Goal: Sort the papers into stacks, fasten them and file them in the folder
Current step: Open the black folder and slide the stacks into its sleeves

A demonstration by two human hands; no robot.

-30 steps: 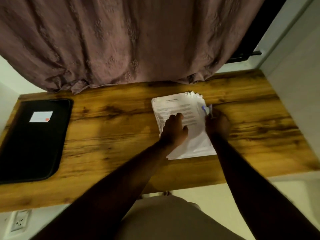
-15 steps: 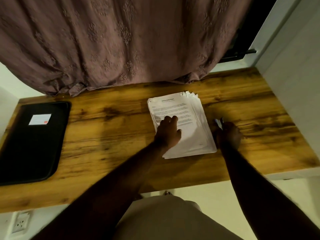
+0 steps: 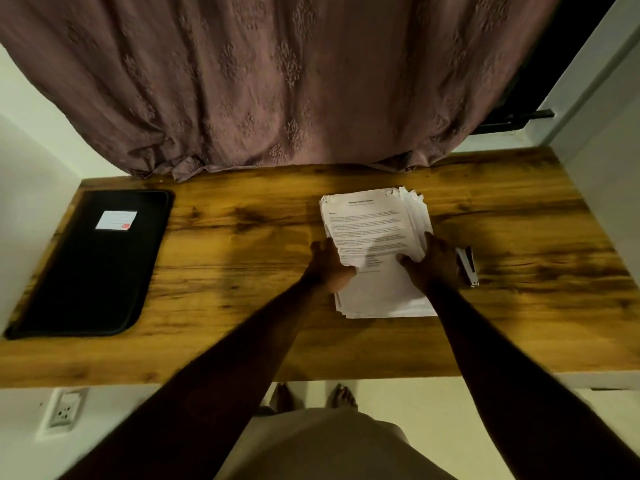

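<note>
A thick stack of printed white papers (image 3: 374, 223) lies on the wooden desk (image 3: 242, 237), right of centre, its sheets fanned unevenly at the top right. My left hand (image 3: 329, 265) holds the stack's left edge, thumb on the top sheet. At the right edge my right hand (image 3: 433, 265) grips the stack, thumb lying over the top page. A small stapler (image 3: 467, 266) lies on the desk just right of my right hand, untouched. The black zipped folder (image 3: 93, 271) with a white label (image 3: 116, 220) lies shut at the desk's far left.
A mauve curtain (image 3: 277, 81) hangs down to the desk's back edge. White walls close in on both sides. A wall socket (image 3: 64, 410) sits below the desk's front left. My feet show under the front edge.
My right hand has left the stapler lying on the desk and moved left onto the stack's right edge. My left hand slid from the top page to the left edge.
</note>
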